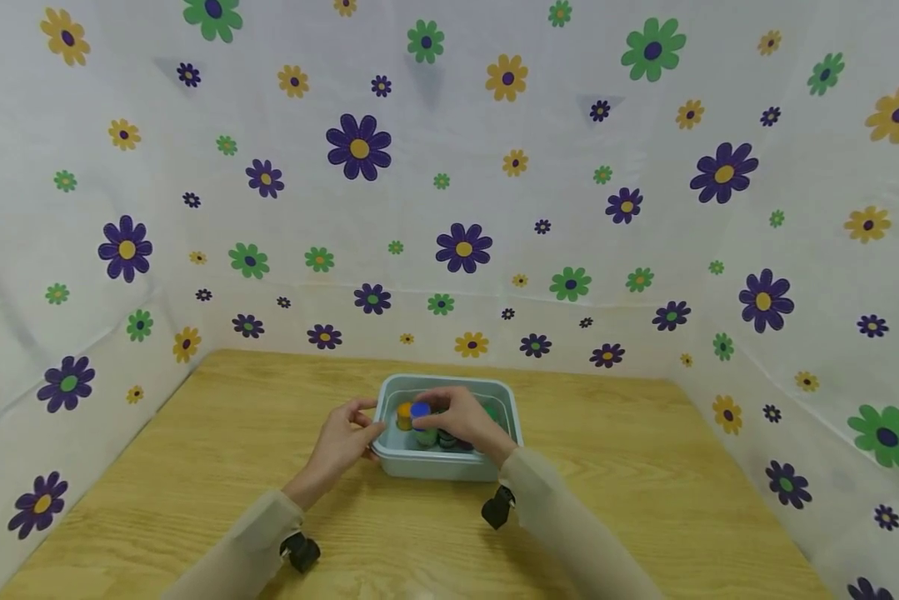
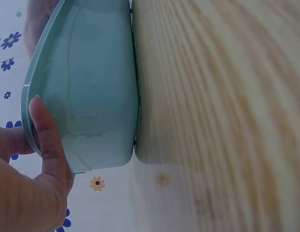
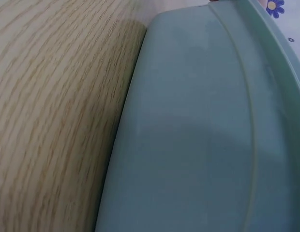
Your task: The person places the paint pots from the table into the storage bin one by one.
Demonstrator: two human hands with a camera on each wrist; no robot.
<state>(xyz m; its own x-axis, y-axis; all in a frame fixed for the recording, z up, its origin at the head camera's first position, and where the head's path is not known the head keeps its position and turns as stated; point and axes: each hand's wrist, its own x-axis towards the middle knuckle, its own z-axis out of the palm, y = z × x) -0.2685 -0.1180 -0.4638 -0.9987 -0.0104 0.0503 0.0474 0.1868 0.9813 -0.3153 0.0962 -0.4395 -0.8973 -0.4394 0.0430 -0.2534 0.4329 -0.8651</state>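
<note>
A pale blue-green plastic bin (image 1: 437, 467) stands on the wooden table. My left hand (image 1: 340, 435) grips its left rim, thumb over the edge and fingers on the outer wall; the left wrist view shows this hand (image 2: 43, 179) at the bin's corner. Inside the bin, my right hand (image 1: 460, 414) pinches a small bottle with a blue cap (image 1: 420, 411) and a greenish body. Just left of it stands a small container with an orange top (image 1: 404, 415). Darker small items (image 1: 447, 439) lie beneath the right hand, partly hidden by it. The right wrist view shows only the bin's outer wall (image 3: 188, 121).
The light wooden table (image 1: 269, 400) extends around the bin on every side. White cloth with flower prints (image 1: 419, 208) encloses the table at the back and both sides. A green item (image 1: 490, 412) shows in the bin's right part, behind the right hand.
</note>
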